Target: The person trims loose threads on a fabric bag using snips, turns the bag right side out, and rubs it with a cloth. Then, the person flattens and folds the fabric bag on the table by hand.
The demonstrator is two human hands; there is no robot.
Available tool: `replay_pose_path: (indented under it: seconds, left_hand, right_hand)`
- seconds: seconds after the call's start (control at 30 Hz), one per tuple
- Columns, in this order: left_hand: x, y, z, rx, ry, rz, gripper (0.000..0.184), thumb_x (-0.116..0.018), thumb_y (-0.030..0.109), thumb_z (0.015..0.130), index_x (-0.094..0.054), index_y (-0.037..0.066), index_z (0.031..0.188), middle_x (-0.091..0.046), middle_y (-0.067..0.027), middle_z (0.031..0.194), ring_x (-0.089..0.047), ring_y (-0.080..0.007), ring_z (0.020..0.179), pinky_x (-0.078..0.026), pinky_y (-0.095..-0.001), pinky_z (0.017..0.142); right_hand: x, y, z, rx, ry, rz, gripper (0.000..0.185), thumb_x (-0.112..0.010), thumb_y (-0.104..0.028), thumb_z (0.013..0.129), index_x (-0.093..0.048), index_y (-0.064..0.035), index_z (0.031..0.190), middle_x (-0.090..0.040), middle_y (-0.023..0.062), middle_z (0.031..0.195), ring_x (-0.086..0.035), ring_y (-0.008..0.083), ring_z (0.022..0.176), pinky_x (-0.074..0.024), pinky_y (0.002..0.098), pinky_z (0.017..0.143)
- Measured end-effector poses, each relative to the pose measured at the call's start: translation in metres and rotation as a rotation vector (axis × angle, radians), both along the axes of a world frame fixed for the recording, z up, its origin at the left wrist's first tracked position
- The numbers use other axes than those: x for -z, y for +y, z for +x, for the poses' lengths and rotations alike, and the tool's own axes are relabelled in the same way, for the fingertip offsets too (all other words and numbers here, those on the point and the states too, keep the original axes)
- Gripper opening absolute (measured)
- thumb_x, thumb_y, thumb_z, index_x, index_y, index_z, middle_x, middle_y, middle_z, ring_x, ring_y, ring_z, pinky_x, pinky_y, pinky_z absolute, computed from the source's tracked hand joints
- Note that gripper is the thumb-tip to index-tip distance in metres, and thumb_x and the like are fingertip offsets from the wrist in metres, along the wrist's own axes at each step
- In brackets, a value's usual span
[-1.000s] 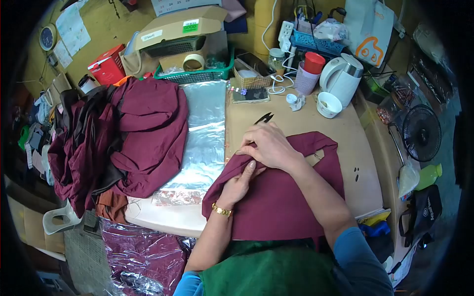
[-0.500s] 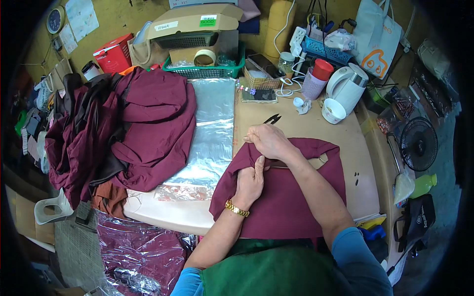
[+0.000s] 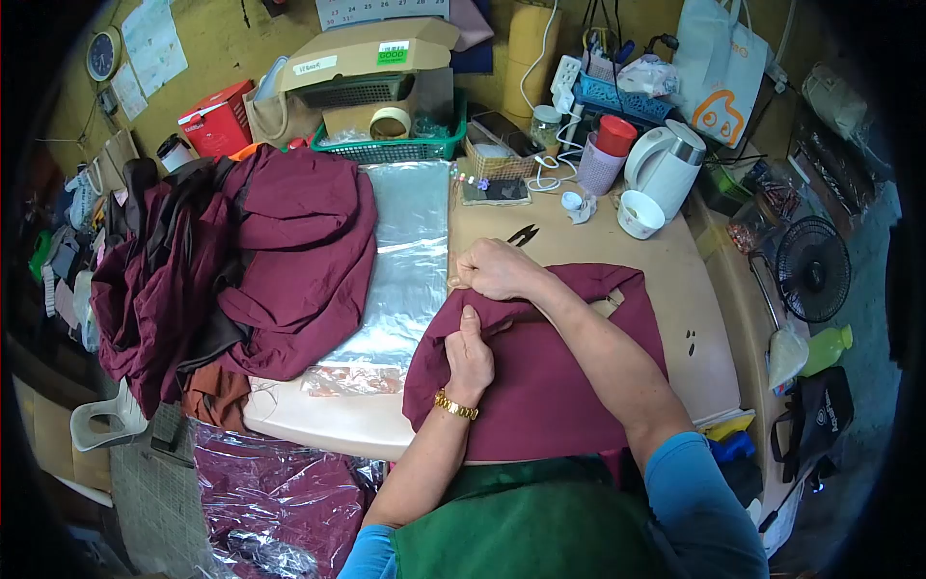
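A maroon garment (image 3: 569, 396) lies folded on the table in front of me, its upper edge bunched where both hands work. My left hand (image 3: 469, 355), below a gold watch band, is closed on the fabric near the garment's left side, thumb pointing up. Just above it, my right hand (image 3: 497, 270) grips the garment's upper left edge in a fist. Black thread snips (image 3: 523, 235) lie on the table right behind the right hand. Fingertips under the cloth are hidden.
To the left is a heap of maroon clothing (image 3: 299, 261), beside flat clear plastic bags (image 3: 410, 251). A white kettle (image 3: 666, 174), a white cup (image 3: 640, 214), and a phone (image 3: 497, 190) stand or lie toward the back. Plastic-wrapped garments (image 3: 275, 492) sit below the table's front edge.
Both hands have shifted slightly left with the garment's upper edge still gripped. The whole view has also moved a little.
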State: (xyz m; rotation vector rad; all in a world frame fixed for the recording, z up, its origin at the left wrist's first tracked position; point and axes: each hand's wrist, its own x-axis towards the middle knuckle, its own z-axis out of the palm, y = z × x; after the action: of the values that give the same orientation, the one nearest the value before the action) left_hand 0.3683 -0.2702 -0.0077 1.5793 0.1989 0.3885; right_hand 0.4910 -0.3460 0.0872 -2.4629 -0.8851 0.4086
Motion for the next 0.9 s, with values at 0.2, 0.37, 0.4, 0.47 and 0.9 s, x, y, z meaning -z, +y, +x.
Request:
replay_pose_path:
  seconds: [0.2,0.37,0.4,0.47,0.9]
  left_hand:
    - [-0.006,-0.001,0.003,0.052,-0.149,-0.379,0.049,-0.035,0.038,0.107,-0.06,-0.003,0.098,-0.062,-0.0088,0.087,-0.06,-0.0186,0.076,-0.06,-0.041,0.081]
    - [0.003,0.018,0.015,0.186,-0.201,-0.877,0.058,-0.027,0.039,0.106,-0.056,-0.009,0.121,-0.068,-0.0219,0.113,-0.07,-0.0359,0.099,-0.061,-0.0425,0.083]
    - [0.003,0.021,0.015,0.213,-0.222,-0.864,0.057,-0.027,0.037,0.105,-0.057,-0.01,0.119,-0.069,-0.0226,0.11,-0.071,-0.0355,0.095,-0.062,-0.0405,0.082]
    - [0.004,0.022,0.018,0.243,-0.2,-0.905,0.057,-0.027,0.036,0.105,-0.058,-0.012,0.117,-0.07,-0.0233,0.107,-0.071,-0.0356,0.092,-0.063,-0.0382,0.078]
    - [0.022,0.061,0.037,0.141,-0.258,-1.486,0.048,-0.041,0.033,0.104,-0.049,-0.011,0.12,-0.064,-0.0284,0.116,-0.071,-0.0326,0.095,-0.065,-0.0389,0.076]
  right_hand:
    - [0.003,-0.033,0.031,-0.093,0.32,0.163,0.049,-0.065,-0.043,0.094,-0.061,0.0006,0.071,-0.06,0.013,0.065,-0.061,0.0227,0.064,-0.0484,0.0384,0.065]
    - [0.018,-0.108,0.054,-0.213,0.188,0.234,0.047,-0.067,-0.038,0.094,-0.056,-0.0022,0.065,-0.048,-0.0023,0.056,-0.04,0.0077,0.052,-0.0342,0.0294,0.049]
    - [0.006,-0.118,0.046,-0.101,0.218,0.237,0.048,-0.068,-0.038,0.094,-0.055,-0.0031,0.063,-0.045,-0.004,0.055,-0.039,0.0067,0.051,-0.0323,0.0296,0.048]
    - [0.002,-0.129,0.041,0.071,0.263,0.269,0.051,-0.072,-0.039,0.091,-0.051,-0.005,0.059,-0.039,-0.0059,0.053,-0.035,0.006,0.051,-0.0284,0.0299,0.047]
    - [0.036,-0.202,0.045,0.194,0.126,0.244,0.05,-0.073,-0.038,0.09,-0.054,-0.0019,0.06,-0.041,-0.0022,0.054,-0.037,0.0079,0.054,-0.0332,0.0327,0.051]
